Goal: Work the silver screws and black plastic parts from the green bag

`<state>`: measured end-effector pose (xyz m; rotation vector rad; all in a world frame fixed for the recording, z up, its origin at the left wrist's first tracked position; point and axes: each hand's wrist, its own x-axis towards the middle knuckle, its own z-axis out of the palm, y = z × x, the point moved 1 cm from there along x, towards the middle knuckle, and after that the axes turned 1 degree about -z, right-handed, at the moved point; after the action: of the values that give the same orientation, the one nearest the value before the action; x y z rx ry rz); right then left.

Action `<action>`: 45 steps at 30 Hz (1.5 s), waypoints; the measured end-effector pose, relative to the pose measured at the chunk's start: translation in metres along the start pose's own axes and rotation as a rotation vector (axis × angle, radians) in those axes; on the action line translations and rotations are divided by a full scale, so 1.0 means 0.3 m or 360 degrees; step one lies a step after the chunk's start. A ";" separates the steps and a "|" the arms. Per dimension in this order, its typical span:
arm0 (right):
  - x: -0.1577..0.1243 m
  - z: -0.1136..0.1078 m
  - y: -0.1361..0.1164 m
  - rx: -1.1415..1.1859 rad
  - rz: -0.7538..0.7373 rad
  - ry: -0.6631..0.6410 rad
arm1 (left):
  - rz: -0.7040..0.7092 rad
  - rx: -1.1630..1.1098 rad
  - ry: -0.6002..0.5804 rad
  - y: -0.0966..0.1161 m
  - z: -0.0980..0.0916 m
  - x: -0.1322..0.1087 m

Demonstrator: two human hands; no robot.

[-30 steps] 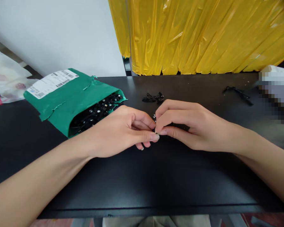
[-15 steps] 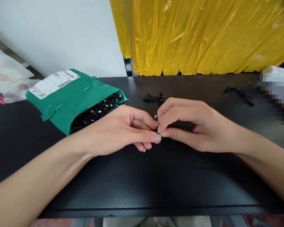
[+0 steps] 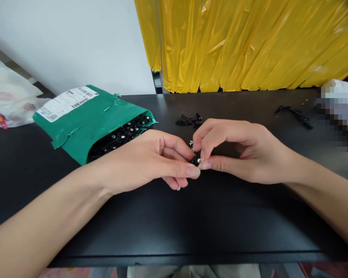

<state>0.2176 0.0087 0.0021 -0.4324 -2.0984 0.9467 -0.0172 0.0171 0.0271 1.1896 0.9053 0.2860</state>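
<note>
My left hand (image 3: 159, 160) is closed, thumb and forefinger gripping a small black part (image 3: 195, 159) that is mostly hidden by the fingers. Against its right end, my right hand (image 3: 234, 148) pinches a tiny whitish piece (image 3: 200, 160) between thumb and fingertips; its exact kind is too small to make out. Both hands meet just above the black table (image 3: 174, 224). Just behind the fingertips lie a few small, silvery-white, screw-like pieces (image 3: 191, 143). Farther back rests a little cluster of black parts (image 3: 188, 119).
At left, an open green mailing bag (image 3: 89, 119) with a white label spills black parts with silvery dots (image 3: 123, 136). Beyond it sits a whitish plastic bag (image 3: 14, 92). More black pieces (image 3: 294, 115) lie at back right, near a pixelated object (image 3: 340, 104). Yellow plastic sheeting (image 3: 234, 46) hangs behind.
My right hand has shifted slightly, its fingers opening the gap a little, so the black part and the whitish piece now show. My left hand has barely moved.
</note>
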 end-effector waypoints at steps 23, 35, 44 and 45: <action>0.018 0.003 -0.026 0.0489 0.0197 0.0186 | 0.0324 -0.0114 -0.0191 -0.024 0.010 0.006; 0.023 0.034 -0.014 0.1035 0.0376 0.0106 | 0.0701 0.0231 0.0298 -0.004 0.014 -0.009; 0.022 0.059 0.022 0.1355 0.0363 0.0126 | 0.0671 0.0147 0.0124 0.001 0.004 -0.014; 0.020 0.060 0.025 0.1353 0.0359 0.0140 | 0.0679 0.0150 0.0126 0.001 0.003 -0.013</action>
<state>0.1998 0.0085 -0.0079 -0.2501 -1.4001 1.7862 -0.0190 0.0142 0.0293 1.4643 0.7322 0.6428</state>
